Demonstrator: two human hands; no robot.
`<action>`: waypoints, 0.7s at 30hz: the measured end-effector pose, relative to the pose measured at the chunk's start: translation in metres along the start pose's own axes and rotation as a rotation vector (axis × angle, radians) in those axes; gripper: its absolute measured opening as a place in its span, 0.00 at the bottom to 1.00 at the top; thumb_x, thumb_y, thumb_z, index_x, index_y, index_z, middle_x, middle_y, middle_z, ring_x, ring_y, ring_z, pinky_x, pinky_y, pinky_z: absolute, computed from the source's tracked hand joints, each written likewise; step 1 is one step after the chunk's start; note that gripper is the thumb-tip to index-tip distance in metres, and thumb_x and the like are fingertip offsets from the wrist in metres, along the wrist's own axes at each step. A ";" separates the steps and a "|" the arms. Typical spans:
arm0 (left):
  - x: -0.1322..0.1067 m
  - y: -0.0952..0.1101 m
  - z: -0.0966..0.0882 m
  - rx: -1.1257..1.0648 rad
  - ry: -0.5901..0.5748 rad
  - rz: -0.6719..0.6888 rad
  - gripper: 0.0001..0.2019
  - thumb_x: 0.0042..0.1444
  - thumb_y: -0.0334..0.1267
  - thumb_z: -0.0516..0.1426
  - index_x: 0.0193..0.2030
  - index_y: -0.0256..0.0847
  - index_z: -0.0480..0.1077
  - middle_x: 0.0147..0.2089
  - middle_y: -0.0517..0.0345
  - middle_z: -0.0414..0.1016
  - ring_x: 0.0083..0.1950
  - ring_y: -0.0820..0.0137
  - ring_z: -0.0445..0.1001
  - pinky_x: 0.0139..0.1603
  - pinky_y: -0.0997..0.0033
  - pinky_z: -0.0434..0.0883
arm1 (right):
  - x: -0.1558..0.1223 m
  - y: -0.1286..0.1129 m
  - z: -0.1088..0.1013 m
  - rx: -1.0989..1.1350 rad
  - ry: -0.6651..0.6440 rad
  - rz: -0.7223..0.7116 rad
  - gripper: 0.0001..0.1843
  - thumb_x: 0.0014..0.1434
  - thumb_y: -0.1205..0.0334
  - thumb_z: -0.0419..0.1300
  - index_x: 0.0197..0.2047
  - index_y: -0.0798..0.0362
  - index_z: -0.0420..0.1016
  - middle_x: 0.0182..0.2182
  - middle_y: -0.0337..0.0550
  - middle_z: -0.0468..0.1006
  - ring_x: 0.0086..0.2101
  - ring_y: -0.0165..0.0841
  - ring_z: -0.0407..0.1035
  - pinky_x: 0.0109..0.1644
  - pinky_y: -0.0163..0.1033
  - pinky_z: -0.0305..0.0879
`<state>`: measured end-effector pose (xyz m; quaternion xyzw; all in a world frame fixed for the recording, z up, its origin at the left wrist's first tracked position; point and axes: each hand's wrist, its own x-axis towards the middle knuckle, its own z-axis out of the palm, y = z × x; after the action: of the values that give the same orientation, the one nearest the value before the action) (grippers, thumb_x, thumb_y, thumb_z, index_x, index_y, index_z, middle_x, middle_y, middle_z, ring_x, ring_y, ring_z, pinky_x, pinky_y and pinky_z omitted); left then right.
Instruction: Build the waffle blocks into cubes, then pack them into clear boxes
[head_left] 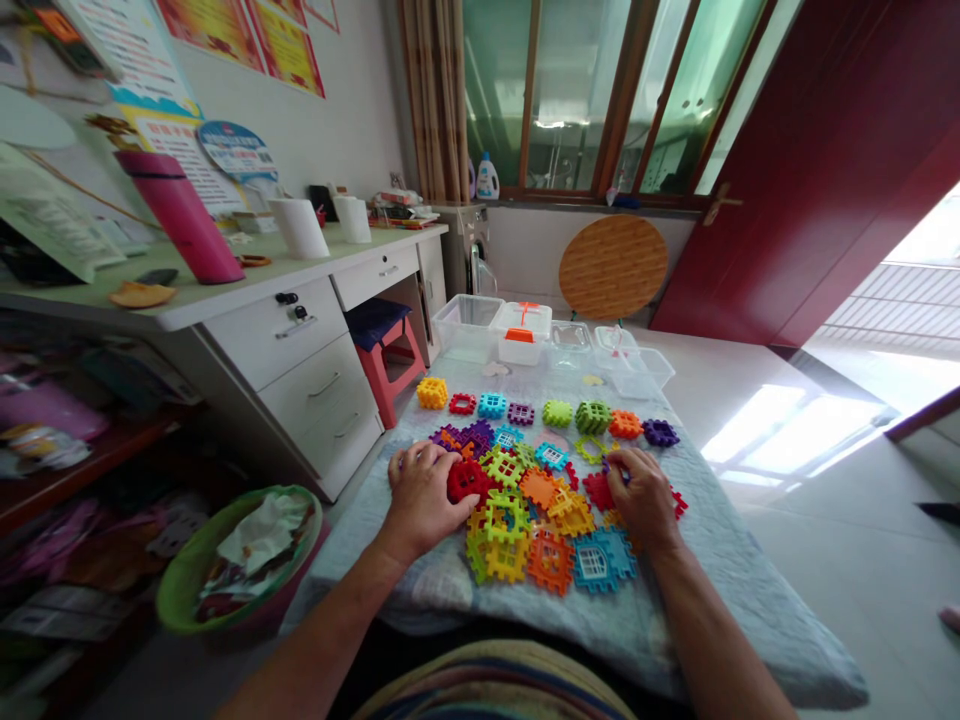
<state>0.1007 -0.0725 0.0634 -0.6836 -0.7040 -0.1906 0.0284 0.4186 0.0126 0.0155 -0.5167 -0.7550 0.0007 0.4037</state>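
Note:
A heap of colourful interlocking plastic tiles [536,520] lies on a light blue quilt [697,590] in front of me. My left hand [424,495] rests on the heap's left side, fingers curled over a red tile [466,480]. My right hand [637,485] sits on the heap's right side, fingers bent and pinching at a red tile [600,490]. Behind the heap stands a row of assembled cubes and single pieces, from a yellow cube [433,392] on the left to a purple piece [660,432] on the right.
Clear plastic boxes [466,325] and a white box with an orange latch [521,335] stand at the quilt's far edge. A desk with drawers [300,350], a red stool [386,350] and a green basin [240,555] are at left. Tiled floor [825,500] lies to the right.

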 end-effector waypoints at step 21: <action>0.004 0.018 0.001 0.132 0.026 -0.005 0.19 0.41 0.51 0.63 0.39 0.43 0.73 0.45 0.46 0.72 0.55 0.49 0.63 0.63 0.43 0.49 | 0.001 -0.002 -0.002 0.017 0.002 0.013 0.07 0.56 0.66 0.54 0.33 0.51 0.73 0.32 0.43 0.76 0.37 0.37 0.69 0.45 0.42 0.65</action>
<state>0.1183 -0.0684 0.0675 -0.6759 -0.7163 -0.1528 0.0819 0.4181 0.0111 0.0183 -0.5181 -0.7513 0.0091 0.4087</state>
